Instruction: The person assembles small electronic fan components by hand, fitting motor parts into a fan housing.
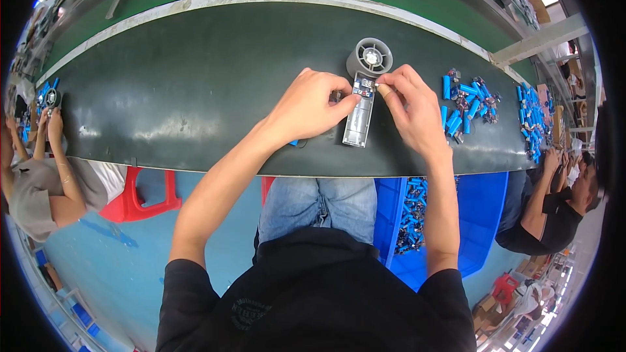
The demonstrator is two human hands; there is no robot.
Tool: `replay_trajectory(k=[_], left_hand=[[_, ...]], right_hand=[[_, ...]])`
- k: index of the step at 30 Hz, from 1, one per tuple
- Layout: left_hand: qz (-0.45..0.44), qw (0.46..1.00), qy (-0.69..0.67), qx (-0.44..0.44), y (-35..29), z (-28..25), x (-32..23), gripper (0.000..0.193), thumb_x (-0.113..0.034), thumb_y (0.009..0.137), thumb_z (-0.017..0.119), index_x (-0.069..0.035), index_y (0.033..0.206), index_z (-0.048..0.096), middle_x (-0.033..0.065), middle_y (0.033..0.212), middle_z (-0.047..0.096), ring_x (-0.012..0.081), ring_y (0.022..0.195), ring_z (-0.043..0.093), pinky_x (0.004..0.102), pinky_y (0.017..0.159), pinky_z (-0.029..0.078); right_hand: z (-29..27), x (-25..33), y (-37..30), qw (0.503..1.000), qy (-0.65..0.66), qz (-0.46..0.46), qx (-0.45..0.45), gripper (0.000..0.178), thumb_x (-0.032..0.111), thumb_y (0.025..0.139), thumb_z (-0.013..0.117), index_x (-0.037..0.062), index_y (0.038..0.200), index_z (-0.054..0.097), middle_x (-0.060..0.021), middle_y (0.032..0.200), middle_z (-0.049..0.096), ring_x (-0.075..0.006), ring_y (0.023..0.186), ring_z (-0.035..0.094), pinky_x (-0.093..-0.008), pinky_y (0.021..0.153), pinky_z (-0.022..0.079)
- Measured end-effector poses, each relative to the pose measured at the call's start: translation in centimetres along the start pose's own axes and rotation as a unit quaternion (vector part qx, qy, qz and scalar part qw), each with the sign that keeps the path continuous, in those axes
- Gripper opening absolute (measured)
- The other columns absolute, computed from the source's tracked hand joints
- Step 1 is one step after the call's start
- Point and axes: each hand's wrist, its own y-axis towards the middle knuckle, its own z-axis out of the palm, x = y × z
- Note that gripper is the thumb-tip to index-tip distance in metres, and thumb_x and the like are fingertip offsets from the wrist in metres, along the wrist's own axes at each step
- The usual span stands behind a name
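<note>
A small handheld fan lies on the dark green bench top, its round grey head (370, 57) on the far side. Its handle housing (357, 120) is uncovered and points toward me, with a small circuit board (365, 85) at the upper end. My left hand (316, 104) is closed at the handle's left edge, thumb and fingers pinched by the board. What they pinch is too small to make out. On the other side my right hand (411, 104) pinches a tiny light-coloured piece beside the board. Under my left wrist a bit of something blue (293, 143) shows.
Several blue cylindrical cells with wires and boards (466, 104) lie right of my hand; another pile (531, 120) is farther right. A blue bin (479, 221) below the bench edge holds more. Co-workers sit left (55, 189) and right (554, 208). A red stool (140, 202) stands at left.
</note>
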Motion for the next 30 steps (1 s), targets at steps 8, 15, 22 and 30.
replay_trajectory(k=[8,15,22,30], left_hand=[[0.004,1.0,-0.017,-0.023,-0.4,0.6,-0.1,0.023,-0.021,0.085,0.066,0.002,0.087,0.071,0.0148,0.073,0.068,0.0232,0.062,0.063,0.0346,0.061,0.049],[0.014,0.997,-0.052,-0.057,-0.4,1.3,-0.3,0.026,-0.024,0.081,0.063,0.001,0.078,0.071,0.0195,0.06,0.061,0.0346,0.058,0.062,0.0426,0.058,0.048],[0.03,0.997,-0.044,-0.054,0.0,1.2,0.1,0.028,-0.027,0.083,0.065,0.001,0.084,0.071,0.015,0.063,0.062,0.0268,0.055,0.059,0.0374,0.056,0.045],[0.051,0.996,-0.018,-0.072,-0.2,1.5,0.2,0.027,-0.026,0.083,0.064,0.0,0.083,0.072,0.0156,0.06,0.06,0.0277,0.054,0.057,0.0384,0.054,0.043]], right_hand=[[-0.8,1.0,1.0,0.993,-0.11,-0.024,0.034,0.011,0.007,0.08,0.07,0.0018,0.09,0.069,-0.0052,0.076,0.058,-0.0157,0.058,0.055,-0.0286,0.054,0.044],[-2.1,1.1,1.7,0.969,-0.208,-0.098,0.086,0.008,0.008,0.083,0.068,0.0045,0.091,0.068,-0.0063,0.078,0.06,-0.0214,0.064,0.062,-0.0344,0.057,0.048],[-2.5,2.2,3.2,0.915,-0.328,-0.184,0.145,0.008,0.011,0.085,0.067,0.0054,0.091,0.067,-0.0073,0.082,0.061,-0.0273,0.073,0.064,-0.0381,0.064,0.051],[-2.9,3.0,4.3,0.876,-0.379,-0.205,0.219,0.009,0.014,0.089,0.064,0.0057,0.093,0.066,-0.0076,0.086,0.062,-0.0304,0.076,0.064,-0.0406,0.066,0.051]])
